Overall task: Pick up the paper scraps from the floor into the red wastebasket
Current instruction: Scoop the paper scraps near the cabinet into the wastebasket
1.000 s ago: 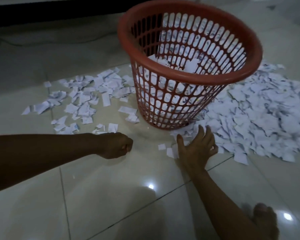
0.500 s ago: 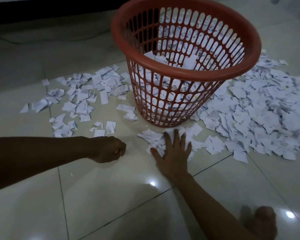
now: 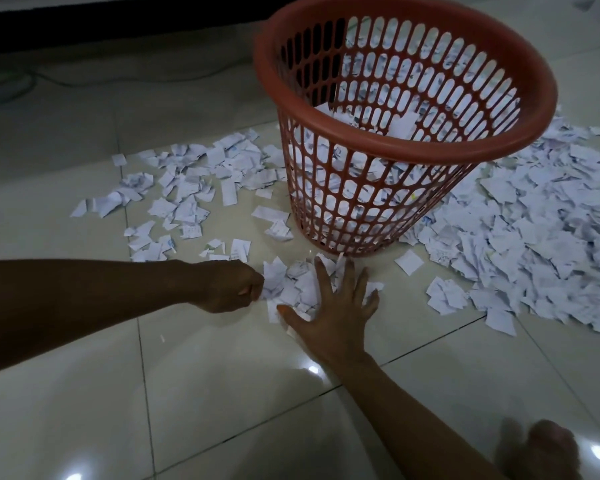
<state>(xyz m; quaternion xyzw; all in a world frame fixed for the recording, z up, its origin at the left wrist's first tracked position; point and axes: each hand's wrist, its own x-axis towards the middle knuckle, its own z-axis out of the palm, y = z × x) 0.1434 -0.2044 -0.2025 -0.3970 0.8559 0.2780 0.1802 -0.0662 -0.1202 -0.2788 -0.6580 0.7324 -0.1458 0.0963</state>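
The red wastebasket [image 3: 409,147] stands on the tiled floor, partly filled with white paper scraps. A small heap of scraps [image 3: 291,285] lies just in front of it. My right hand [image 3: 333,313] lies flat on that heap, fingers spread. My left hand [image 3: 229,289] is a closed fist touching the heap's left edge; whether it holds paper is hidden. A large pile of scraps [image 3: 541,237] covers the floor to the right of the basket. A thinner scatter of scraps [image 3: 194,188] lies to its left.
The floor is glossy pale tile [image 3: 222,393] with lamp reflections. A dark wall base and cables [image 3: 21,84] run along the far left. A bare foot [image 3: 544,452] shows at the bottom right.
My right hand has swept left across the floor, dragging scraps from the right pile into a small heap in front of the basket. My left fist has moved right and now meets that heap.
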